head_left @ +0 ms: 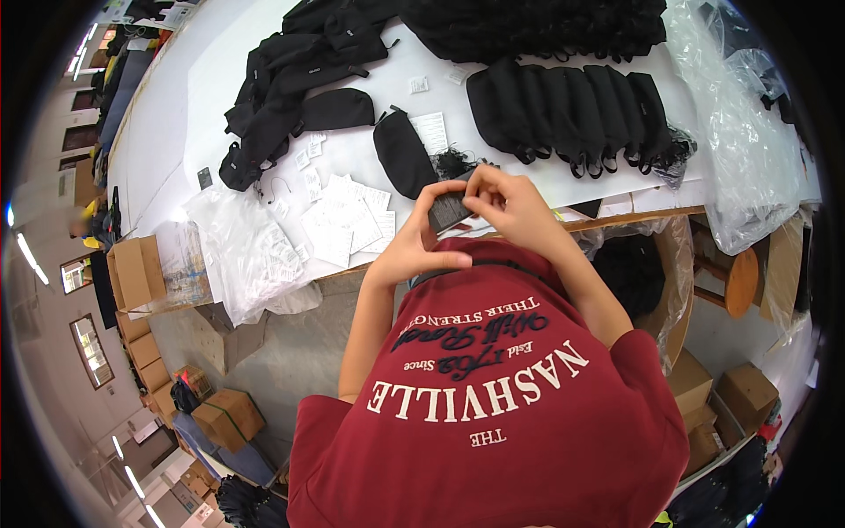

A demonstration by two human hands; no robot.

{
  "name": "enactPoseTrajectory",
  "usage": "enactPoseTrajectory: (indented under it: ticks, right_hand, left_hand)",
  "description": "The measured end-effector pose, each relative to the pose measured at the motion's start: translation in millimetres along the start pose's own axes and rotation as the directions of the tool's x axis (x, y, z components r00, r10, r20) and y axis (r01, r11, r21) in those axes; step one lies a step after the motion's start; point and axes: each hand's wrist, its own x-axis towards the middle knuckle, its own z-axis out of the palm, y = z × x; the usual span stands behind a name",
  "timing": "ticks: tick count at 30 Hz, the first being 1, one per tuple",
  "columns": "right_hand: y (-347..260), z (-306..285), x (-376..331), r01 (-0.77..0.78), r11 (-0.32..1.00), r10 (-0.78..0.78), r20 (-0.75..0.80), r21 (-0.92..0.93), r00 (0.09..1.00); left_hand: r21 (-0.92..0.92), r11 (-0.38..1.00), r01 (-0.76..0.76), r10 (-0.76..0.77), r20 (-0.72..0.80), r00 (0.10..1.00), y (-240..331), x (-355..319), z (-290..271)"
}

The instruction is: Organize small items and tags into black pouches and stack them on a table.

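A: Where are you holding the black tag?
B: It is sitting over the near edge of the worktop. Your right grip is pinching its right side, fingertips meeting; your left grip is curving round its left edge, thumb standing apart, actual hold unclear.
A: How is it likely handling?
B: Presumably light, stiffish, slightly slick, creasing at corners. You are best gripping opposite edges.

- Dark red shirt: large white capitals and numerals with dark script, upside down in view.
- White sheets: rows of print, too small to read.
- Black pouches: tiny pale marks, illegible.
- Dark flat item: faint lines, illegible.
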Motion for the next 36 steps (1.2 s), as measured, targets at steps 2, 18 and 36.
enactPoseTrajectory:
  ticks: [2,18,36]
  right_hand:
    - [1,0,-1,0.033,0.998,-0.028,0.086,-0.049,0.996]
    - [-18,2,-9,0.097,0.974,-0.136,-0.188,-0.202,0.973]
    - [-28,9,-17,0.118,0.934,-0.191,-0.191,-0.337,0.963]
  left_hand:
    - [-0.056,0.998,-0.012,0.011,-0.006,1.000,-4,0,2]
    - [0.582,0.811,0.065,0.206,-0.387,0.899,-1,3,17]
    - [0.892,0.449,-0.063,0.397,-0.136,0.908,4,-1,17]
